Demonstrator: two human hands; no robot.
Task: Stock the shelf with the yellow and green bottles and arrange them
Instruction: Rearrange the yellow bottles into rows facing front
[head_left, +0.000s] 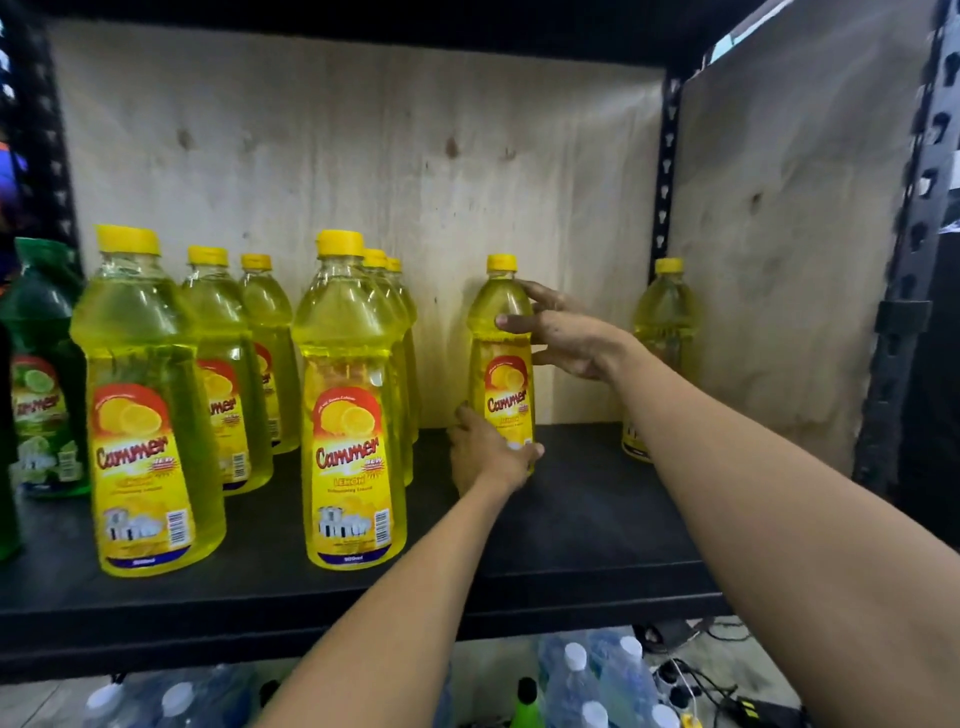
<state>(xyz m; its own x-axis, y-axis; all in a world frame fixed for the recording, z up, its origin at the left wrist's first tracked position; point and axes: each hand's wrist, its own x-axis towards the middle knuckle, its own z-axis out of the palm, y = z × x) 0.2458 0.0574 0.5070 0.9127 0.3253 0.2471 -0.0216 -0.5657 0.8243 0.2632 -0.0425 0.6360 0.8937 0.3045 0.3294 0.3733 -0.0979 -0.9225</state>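
Both hands hold one yellow bottle (506, 395) upright on the black shelf (571, 519): the left hand (485, 457) wraps its base, the right hand (569, 340) curls round its shoulder (thumb in front). More yellow bottles (353, 395) stand leftward.

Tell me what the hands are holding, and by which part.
One upright yellow bottle on the shelf: the left hand grips its base, the right hand its shoulder.

Yellow bottles (501, 358) (red-and-yellow labels), green bottle (44, 364), black shelf (571, 519), pale wooden backing (363, 145).
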